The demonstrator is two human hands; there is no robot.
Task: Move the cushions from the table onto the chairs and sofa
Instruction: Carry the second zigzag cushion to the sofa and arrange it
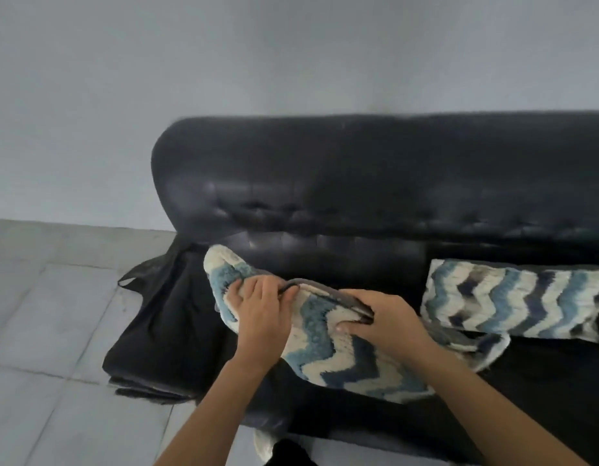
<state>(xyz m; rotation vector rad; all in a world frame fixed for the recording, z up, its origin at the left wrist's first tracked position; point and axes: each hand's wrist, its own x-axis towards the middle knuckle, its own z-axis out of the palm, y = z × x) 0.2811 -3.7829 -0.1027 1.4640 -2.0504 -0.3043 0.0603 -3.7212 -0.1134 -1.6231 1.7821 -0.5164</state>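
A cushion (328, 344) with a blue, navy and cream zigzag pattern lies tilted on the left part of the black leather sofa (358, 183). My left hand (261, 311) grips its upper left edge. My right hand (385, 321) grips the same top edge further right, fingers curled over the grey seam. A second zigzag cushion (513, 301) leans against the sofa's backrest to the right, apart from my hands. The table is out of view.
A black cloth (163, 317) hangs over the sofa's left arm toward the grey tiled floor (39, 314). A pale wall (224, 62) rises behind the sofa. Something cream-coloured (263, 442) shows on the floor below the sofa's front edge.
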